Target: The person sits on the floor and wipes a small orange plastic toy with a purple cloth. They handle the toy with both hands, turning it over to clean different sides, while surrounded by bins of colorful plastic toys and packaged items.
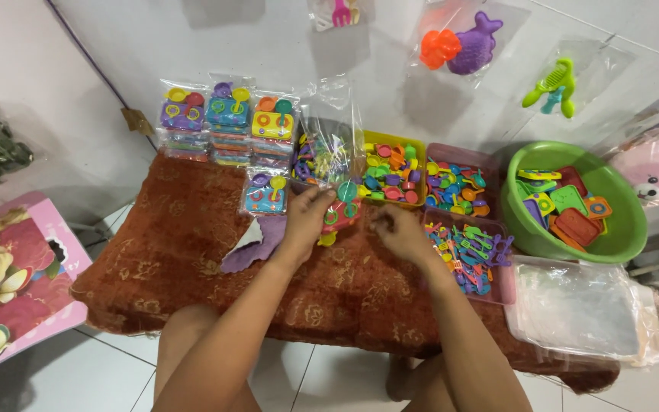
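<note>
My left hand (304, 220) grips a clear plastic bag (332, 145) that stands upright and holds a small red toy tray with colourful plastic pieces (341, 212). My right hand (398, 229) rests just to the right of the bag, fingers curled over the rust-brown cloth (184, 252); whether it holds a small piece is hidden. Both forearms reach in from the bottom of the view.
Packed toy bags (226, 122) are stacked at the back left, one more (265, 191) lies nearer. Trays of small plastic toys (393, 172) (455, 183) (474, 252), a green basin (619, 229) of toy trays, a pile of clear bags (581, 305), and a purple cloth (253, 244) surround my hands.
</note>
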